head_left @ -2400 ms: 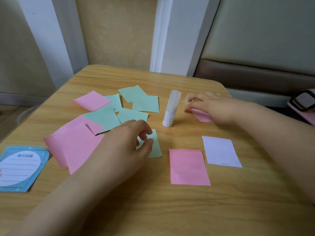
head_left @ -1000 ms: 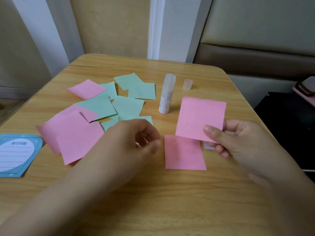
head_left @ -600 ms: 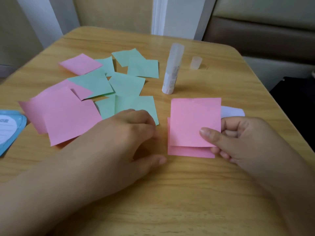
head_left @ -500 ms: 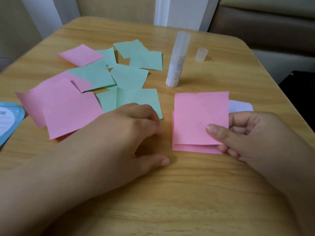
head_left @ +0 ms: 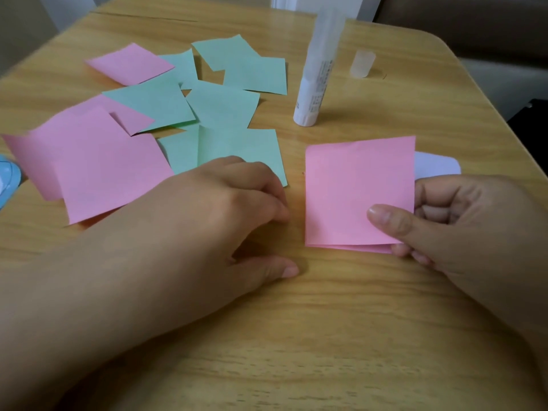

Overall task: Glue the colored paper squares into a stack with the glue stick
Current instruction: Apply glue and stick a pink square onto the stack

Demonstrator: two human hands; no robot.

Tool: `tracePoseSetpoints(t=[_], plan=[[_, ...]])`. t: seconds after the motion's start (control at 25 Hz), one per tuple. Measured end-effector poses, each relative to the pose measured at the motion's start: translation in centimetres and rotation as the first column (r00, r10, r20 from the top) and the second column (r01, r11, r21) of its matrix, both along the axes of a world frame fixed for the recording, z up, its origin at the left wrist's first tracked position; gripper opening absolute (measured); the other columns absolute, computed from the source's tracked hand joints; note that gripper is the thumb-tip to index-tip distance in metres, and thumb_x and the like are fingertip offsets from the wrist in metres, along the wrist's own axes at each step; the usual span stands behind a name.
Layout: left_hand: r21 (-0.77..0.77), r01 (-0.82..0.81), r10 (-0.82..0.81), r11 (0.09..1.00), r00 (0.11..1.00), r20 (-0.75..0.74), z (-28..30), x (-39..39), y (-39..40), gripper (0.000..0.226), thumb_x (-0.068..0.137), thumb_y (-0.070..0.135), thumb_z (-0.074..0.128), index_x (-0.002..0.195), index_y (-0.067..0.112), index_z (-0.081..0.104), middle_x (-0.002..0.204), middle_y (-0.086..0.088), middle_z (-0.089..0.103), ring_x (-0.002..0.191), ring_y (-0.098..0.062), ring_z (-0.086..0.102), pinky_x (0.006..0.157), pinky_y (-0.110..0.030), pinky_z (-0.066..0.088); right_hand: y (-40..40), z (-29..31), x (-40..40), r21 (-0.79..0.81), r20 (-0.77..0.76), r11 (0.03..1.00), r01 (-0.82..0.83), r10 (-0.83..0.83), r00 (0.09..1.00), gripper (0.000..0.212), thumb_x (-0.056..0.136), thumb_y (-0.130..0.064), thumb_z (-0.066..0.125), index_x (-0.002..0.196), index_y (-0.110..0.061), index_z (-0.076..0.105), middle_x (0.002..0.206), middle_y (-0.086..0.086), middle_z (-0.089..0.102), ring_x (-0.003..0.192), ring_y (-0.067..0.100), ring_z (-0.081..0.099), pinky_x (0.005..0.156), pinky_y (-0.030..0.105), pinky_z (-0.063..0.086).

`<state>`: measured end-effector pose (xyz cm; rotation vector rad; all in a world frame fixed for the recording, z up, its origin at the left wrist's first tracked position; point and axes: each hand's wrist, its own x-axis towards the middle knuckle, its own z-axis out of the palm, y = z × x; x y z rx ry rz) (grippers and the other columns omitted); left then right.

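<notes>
My right hand (head_left: 462,229) pinches a pink paper square (head_left: 355,188) by its lower right corner, thumb on top. This square lies almost exactly over a second pink square on the table, whose edge (head_left: 355,248) peeks out below. My left hand (head_left: 225,221) rests on the table just left of them, fingers curled, holding nothing. The glue stick (head_left: 317,75) stands upright behind the squares, uncapped, and its clear cap (head_left: 362,64) stands to its right. A white paper (head_left: 436,164) shows behind my right hand.
Several loose green squares (head_left: 225,105) and pink squares (head_left: 98,170) lie scattered at the left of the wooden table (head_left: 326,351). A blue card (head_left: 7,179) pokes in at the left edge. The table's right edge runs near my right hand.
My right hand picked the pink square up from behind the glue stick, brought it forward and lowered it onto the pink square on the table. My left hand stayed beside it.
</notes>
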<state>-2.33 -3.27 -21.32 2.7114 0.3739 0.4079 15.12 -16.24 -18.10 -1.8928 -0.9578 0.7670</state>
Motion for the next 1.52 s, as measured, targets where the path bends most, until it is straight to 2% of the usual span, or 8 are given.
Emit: tracePoseSetpoints(t=[0.2, 0.32, 0.44, 0.52, 0.72, 0.84, 1.12, 1.52], plan=[[0.048, 0.012, -0.011, 0.999, 1.0, -0.022, -0.1, -0.3, 0.3, 0.035, 0.058, 0.033, 0.088, 0.08, 0.011, 0.071, 0.08, -0.006, 0.067, 0.073, -0.012, 0.052, 0.067, -0.024, 0.034, 0.0, 0.1, -0.2, -0.005, 0.016, 1.0, -0.004, 0.004, 1.0, 0.033, 0.048, -0.051, 0.063, 0.072, -0.03, 0.071, 0.046, -0.001, 0.063, 0.034, 0.0, 0.043, 0.04, 0.008, 0.036], [0.059, -0.03, 0.033, 0.998, 0.998, -0.059, -0.1, -0.5, 0.4, 0.04, 0.06, 0.035, 0.087, 0.088, 0.013, 0.07, 0.086, -0.005, 0.065, 0.073, -0.026, 0.062, 0.064, -0.024, 0.042, 0.0, 0.1, -0.3, -0.003, 0.014, 1.0, -0.006, 0.006, 1.0, 0.032, 0.049, -0.05, 0.063, 0.071, -0.029, 0.071, 0.046, -0.001, 0.063, 0.034, 0.0, 0.043, 0.04, 0.008, 0.036], [-0.029, -0.099, 0.096, 0.995, 0.992, -0.078, -0.2, -1.1, 1.0, 0.051, 0.066, 0.048, 0.08, 0.109, 0.025, 0.065, 0.101, 0.005, 0.063, 0.086, -0.019, 0.061, 0.07, -0.03, 0.047, -0.1, 0.1, -0.3, 0.007, 0.004, 1.0, -0.002, 0.002, 1.0, 0.029, 0.051, -0.046, 0.064, 0.07, -0.025, 0.07, 0.045, -0.001, 0.062, 0.034, 0.0, 0.042, 0.039, 0.008, 0.036], [-0.06, -0.088, 0.081, 0.994, 0.991, -0.103, -0.2, -1.4, 1.2, 0.057, 0.068, 0.058, 0.073, 0.118, 0.036, 0.057, 0.109, 0.013, 0.06, 0.09, -0.011, 0.059, 0.072, -0.025, 0.047, -0.1, 0.0, -0.3, 0.01, 0.006, 1.0, -0.004, 0.004, 1.0, 0.029, 0.051, -0.045, 0.065, 0.071, -0.025, 0.07, 0.045, -0.001, 0.062, 0.034, 0.0, 0.041, 0.039, 0.008, 0.036], [-0.047, -0.032, 0.025, 0.998, 0.991, -0.135, -0.1, -1.6, 0.9, 0.045, 0.07, 0.056, 0.064, 0.11, 0.034, 0.059, 0.102, 0.012, 0.061, 0.084, -0.006, 0.057, 0.07, -0.012, 0.04, -0.1, 0.0, -0.3, 0.011, 0.029, 1.0, -0.002, 0.002, 1.0, 0.028, 0.053, -0.045, 0.064, 0.073, -0.027, 0.071, 0.046, -0.002, 0.063, 0.033, 0.0, 0.042, 0.039, 0.008, 0.036], [-0.011, -0.016, 0.014, 1.0, 0.991, -0.134, -0.2, -1.6, 1.1, 0.041, 0.072, 0.054, 0.063, 0.105, 0.029, 0.064, 0.099, 0.01, 0.062, 0.083, -0.003, 0.051, 0.072, -0.009, 0.035, -0.1, -0.1, -0.2, 0.012, 0.031, 1.0, 0.005, -0.005, 1.0, 0.031, 0.053, -0.044, 0.065, 0.068, -0.017, 0.071, 0.045, -0.001, 0.063, 0.033, 0.0, 0.041, 0.039, 0.008, 0.036], [-0.003, 0.001, -0.001, 1.0, 0.991, -0.132, -0.3, -1.6, 1.2, 0.041, 0.073, 0.053, 0.063, 0.106, 0.029, 0.064, 0.1, 0.01, 0.061, 0.086, -0.003, 0.048, 0.073, -0.008, 0.034, -0.1, 0.0, 0.0, 0.001, 0.001, 1.0, 0.007, -0.007, 1.0, 0.029, 0.052, -0.046, 0.065, 0.072, -0.026, 0.071, 0.045, -0.001, 0.062, 0.034, 0.0, 0.043, 0.039, 0.007, 0.036], [0.003, 0.019, -0.018, 1.0, 0.992, -0.123, -0.2, -1.5, 1.2, 0.041, 0.074, 0.053, 0.059, 0.106, 0.028, 0.064, 0.097, 0.009, 0.061, 0.086, -0.004, 0.047, 0.072, -0.008, 0.034, -0.1, -0.1, 0.0, 0.004, 0.022, 1.0, -0.004, 0.004, 1.0, 0.032, 0.053, -0.045, 0.065, 0.069, -0.018, 0.071, 0.045, -0.001, 0.063, 0.034, 0.0, 0.043, 0.04, 0.007, 0.036]])
